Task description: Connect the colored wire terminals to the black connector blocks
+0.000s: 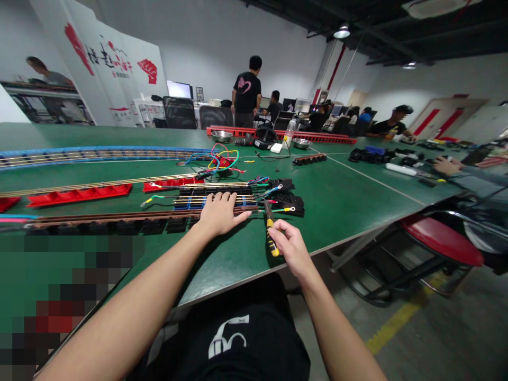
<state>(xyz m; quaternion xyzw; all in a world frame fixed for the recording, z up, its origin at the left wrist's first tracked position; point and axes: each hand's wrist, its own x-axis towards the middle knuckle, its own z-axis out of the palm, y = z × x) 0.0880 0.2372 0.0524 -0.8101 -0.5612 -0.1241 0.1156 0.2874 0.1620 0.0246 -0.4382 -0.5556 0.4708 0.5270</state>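
Note:
My left hand (pixel 223 212) lies over the long brown and brass-coloured rails (pixel 119 216), fingers spread, pressing on them near their right end. Between the fingers of my right hand (pixel 288 241) is a tool with a yellow and black handle (pixel 271 237). The tool's dark metal tip rests by the rails' end, beside small wires. A black end piece (pixel 288 202) sits just beyond that tip. A yellow-green wire with a ring terminal (pixel 292 209) sticks out to the right, and a blue wire with a ring terminal (pixel 280 187) lies behind it.
Red trays (pixel 81 196) and a curved blue track (pixel 99 153) lie at the left of the green table (pixel 341 201). Metal bowls (pixel 222 136), a bottle (pixel 289 132) and a long red rail (pixel 329 137) stand at the back. A person's hand (pixel 447 165) is at the right, above a red stool (pixel 442 241).

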